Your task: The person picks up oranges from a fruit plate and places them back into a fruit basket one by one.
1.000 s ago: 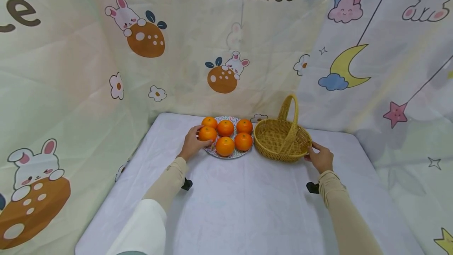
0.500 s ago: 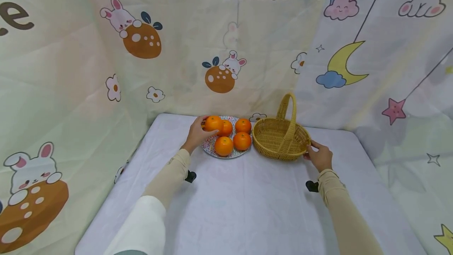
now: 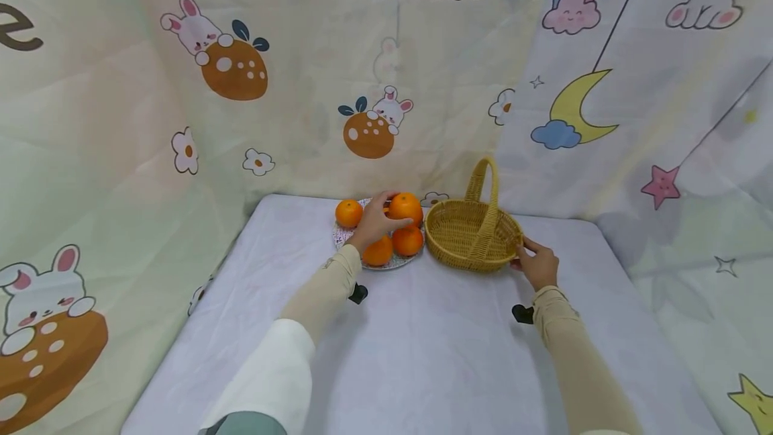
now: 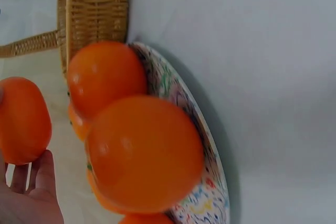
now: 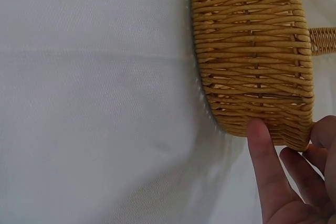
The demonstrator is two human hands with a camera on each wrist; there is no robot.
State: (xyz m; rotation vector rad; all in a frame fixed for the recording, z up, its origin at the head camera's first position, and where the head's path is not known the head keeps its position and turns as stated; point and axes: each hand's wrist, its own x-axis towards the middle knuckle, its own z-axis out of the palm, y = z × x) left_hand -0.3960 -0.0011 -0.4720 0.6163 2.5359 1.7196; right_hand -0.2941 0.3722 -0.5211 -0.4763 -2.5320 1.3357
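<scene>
Orange fruit [image 3: 405, 209], clasped in the left hand [image 3: 376, 222], should ride high over the wicker basket [image 3: 454, 231]; the right hand [image 3: 539, 266], clamped on its edge, should steady it.

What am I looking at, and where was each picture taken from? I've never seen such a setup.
No machine works here: these are a person's bare left hand and right hand. The wide view comes from a camera worn on the head, the two close ones from a camera on each wrist. On the white tablecloth are a speckled plate of orange fruits and a wicker basket. The left hand's fingers hold one fruit raised above the plate; the right hand's fingers grip the basket's edge.
</scene>
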